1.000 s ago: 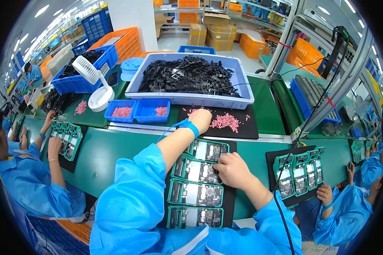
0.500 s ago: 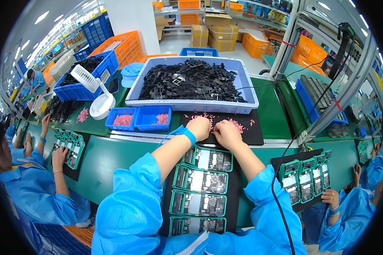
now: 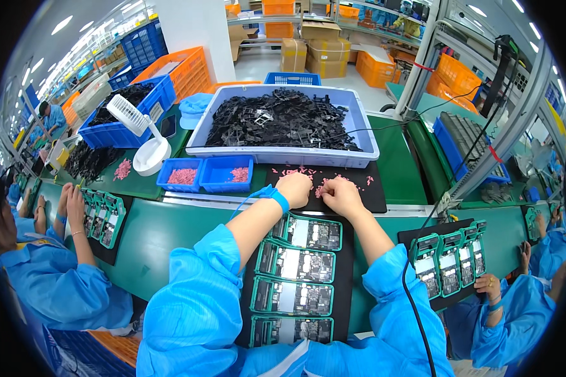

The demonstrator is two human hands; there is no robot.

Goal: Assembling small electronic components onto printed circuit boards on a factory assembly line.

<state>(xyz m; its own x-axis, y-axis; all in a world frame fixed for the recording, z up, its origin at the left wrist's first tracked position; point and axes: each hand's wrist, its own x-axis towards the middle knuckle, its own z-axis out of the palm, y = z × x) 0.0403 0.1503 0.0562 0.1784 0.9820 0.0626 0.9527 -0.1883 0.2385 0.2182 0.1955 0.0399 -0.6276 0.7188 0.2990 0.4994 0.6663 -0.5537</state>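
Both my hands are over a black mat strewn with small pink pieces. My left hand, with a blue band at the wrist, is closed and bent down among them; its fingertips are hidden behind the hand. Just to its right, my right hand has its fingers drawn together at the pink pile. Whatever either hand pinches is too small or hidden to make out. Below my wrists, several green frames holding circuit boards lie in a column on another black mat.
Two small blue trays hold pink pieces, left of my hands. Behind stands a large pale bin full of black plastic parts. A white fan is left of it. A black cable crosses my right sleeve. Co-workers sit at both sides.
My right hand has turned and its fingers have drawn in at the pink pieces; the left hand has barely moved. The left co-worker's hand has lifted off the green frames to meet the other.
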